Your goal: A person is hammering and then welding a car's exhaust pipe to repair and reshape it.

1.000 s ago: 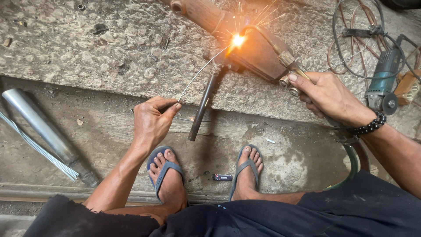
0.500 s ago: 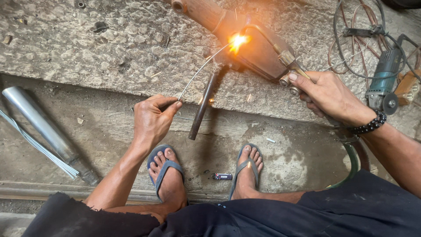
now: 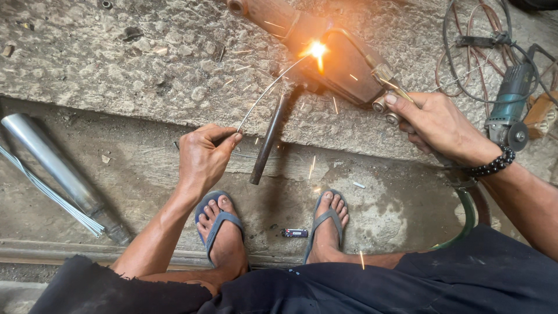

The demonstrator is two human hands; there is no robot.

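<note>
While the rusty tank [image 3: 343, 64] lies on the concrete, right hand [image 3: 442, 125] grips the torch [image 3: 386, 75] at its seam. Left hand [image 3: 203, 154] pinches the filler rod [image 3: 267, 90] into the flame; sparks could burn those bare toes.

thin metal rod [image 3: 264, 93], rusty metal workpiece [image 3: 343, 64], rough concrete [image 3: 116, 52]

Soft daylight; flame glare [image 3: 317, 50]; sharp

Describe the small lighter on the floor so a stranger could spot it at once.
Start at the person's two feet in blue flip-flops, left foot and right foot, on the concrete floor. Between them lies the lighter: a short dark stick with a red band, far smaller than the dark rod above.
</note>
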